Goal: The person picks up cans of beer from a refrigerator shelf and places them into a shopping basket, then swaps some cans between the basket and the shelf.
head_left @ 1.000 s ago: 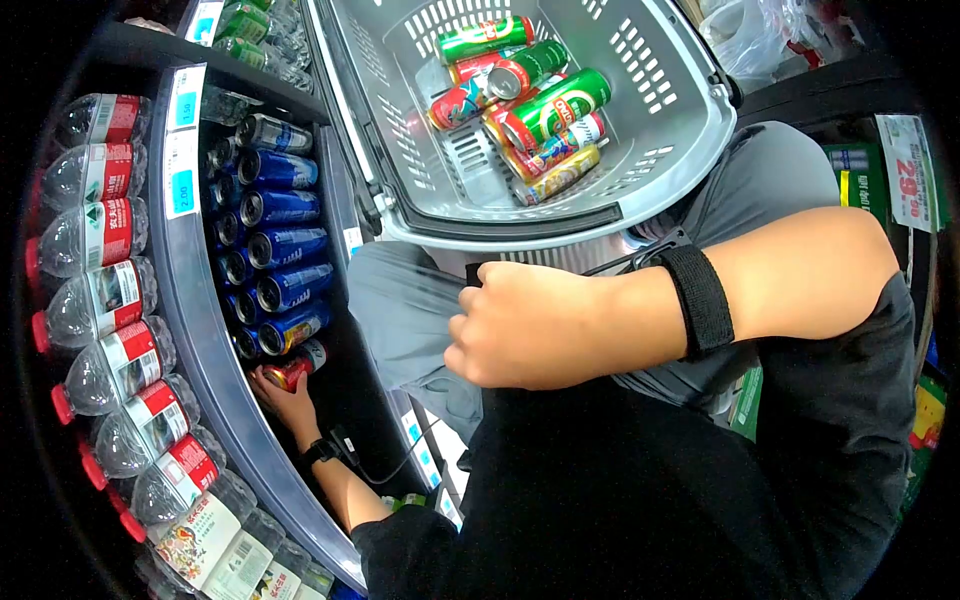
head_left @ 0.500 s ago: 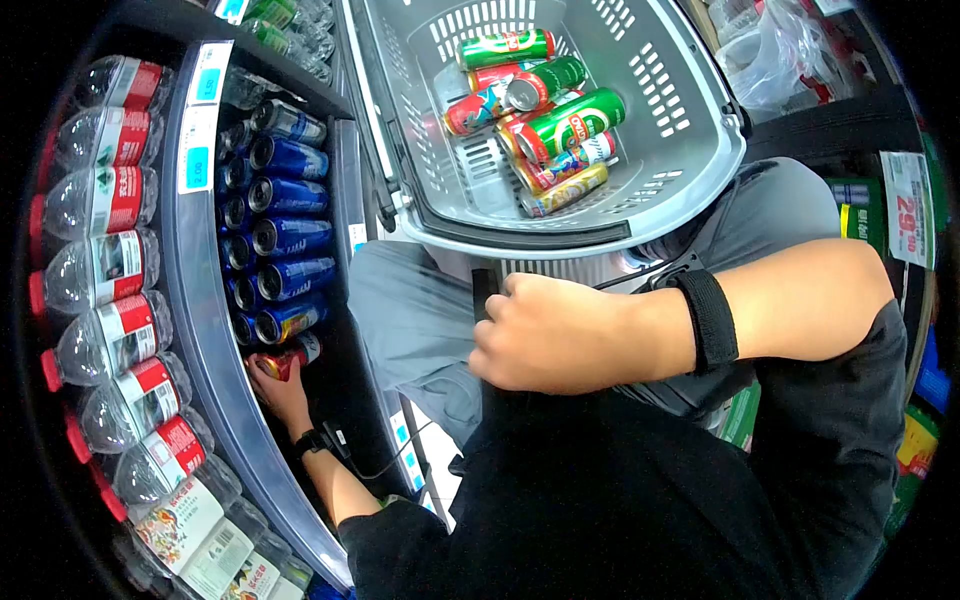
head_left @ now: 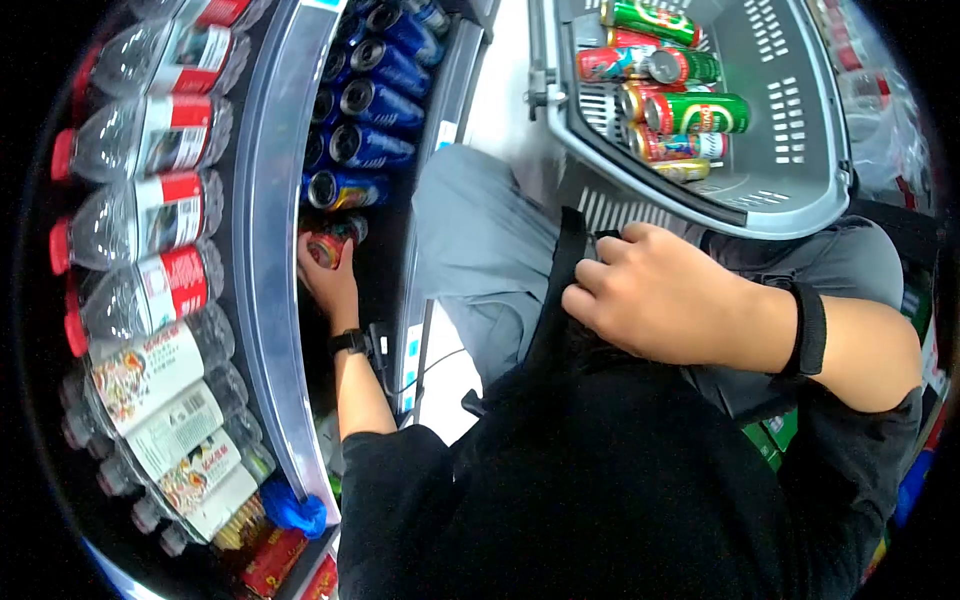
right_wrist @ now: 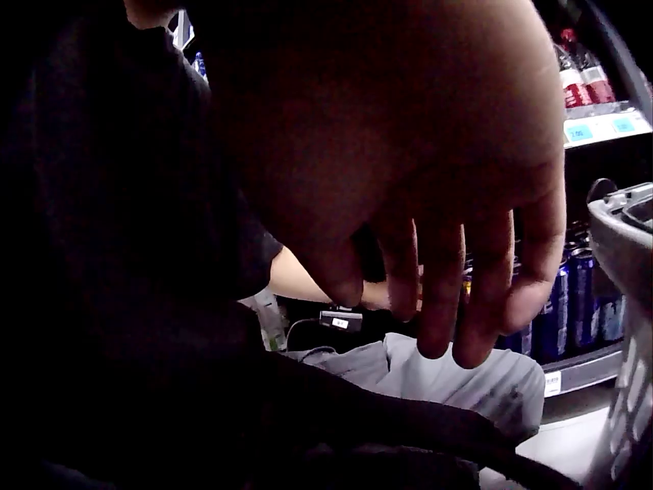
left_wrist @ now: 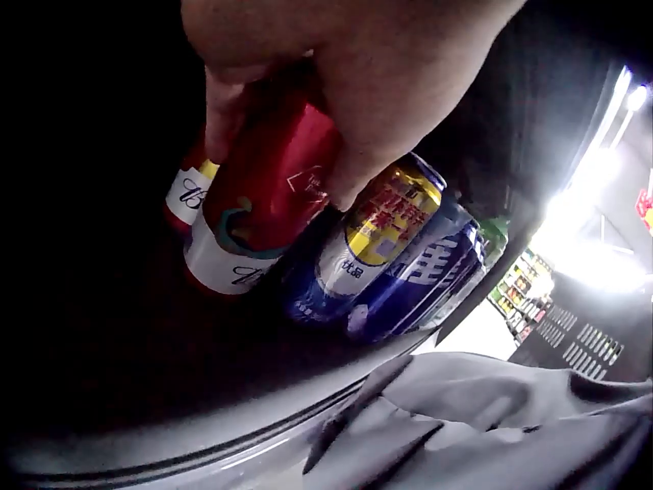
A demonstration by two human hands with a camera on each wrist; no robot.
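Observation:
On the dark lower shelf, my left hand (head_left: 336, 288) grips a red can (left_wrist: 281, 168) with a white band near its end. Fingers and thumb lie on either side of it in the left wrist view. Right beside it stands a blue can with a yellow label (left_wrist: 393, 219), at the end of the rows of blue cans (head_left: 372, 145). Another red can (left_wrist: 187, 196) shows partly behind the gripped one. My right hand (head_left: 665, 290) hangs over my lap in front of the basket, its fingers loosely bent downward and holding nothing.
A grey shopping basket (head_left: 800, 190) with several green, red and yellow cans (head_left: 697, 113) stands ahead on the right. Red-capped bottles (head_left: 165, 140) line the shelf at left, behind a grey shelf edge (head_left: 262, 200). A cable (head_left: 435, 362) runs from the left wrist.
The head view has swung, so the shelf and basket sit further right and higher. My left hand stays on the red can, now tilted more toward the view. My right hand still hangs loosely.

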